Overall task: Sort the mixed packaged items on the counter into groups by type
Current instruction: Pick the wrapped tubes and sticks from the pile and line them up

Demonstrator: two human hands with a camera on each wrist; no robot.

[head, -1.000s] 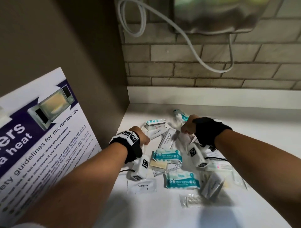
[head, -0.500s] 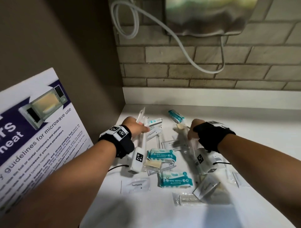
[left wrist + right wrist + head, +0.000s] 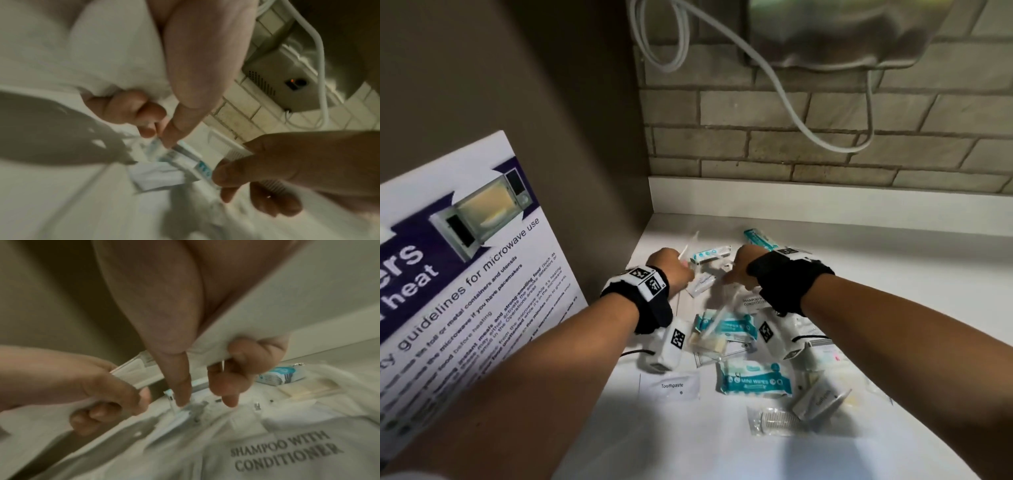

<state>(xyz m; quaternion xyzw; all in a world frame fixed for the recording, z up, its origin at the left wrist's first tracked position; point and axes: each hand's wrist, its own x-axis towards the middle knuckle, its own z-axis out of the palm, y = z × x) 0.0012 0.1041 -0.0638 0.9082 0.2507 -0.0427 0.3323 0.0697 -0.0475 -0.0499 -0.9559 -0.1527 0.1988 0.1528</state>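
Mixed sachets and packs lie heaped on the white counter [image 3: 914, 281]: two teal mini wipes packs [image 3: 755, 378], a toothpaste sachet [image 3: 671, 385], a shampoo with conditioner sachet [image 3: 287, 451], a comb packet [image 3: 774, 419] and a teal-marked toothbrush box [image 3: 710, 255]. My left hand [image 3: 685, 270] grips a long white packet [image 3: 688, 245] upright at the pile's back left. My right hand [image 3: 732, 275] is close beside it. Its curled fingers hold a flat white packet [image 3: 287, 305], while thumb and forefinger reach down to a small item on the pile.
A microwave guidelines poster [image 3: 465, 274] leans on the brown side wall at the left. A brick wall runs behind, with a metal appliance [image 3: 825, 34] and a white cable [image 3: 784, 92] hanging above the pile. Bare counter lies to the right.
My left hand has lifted the long white packet off the pile. My right hand has moved left, close to the left hand.
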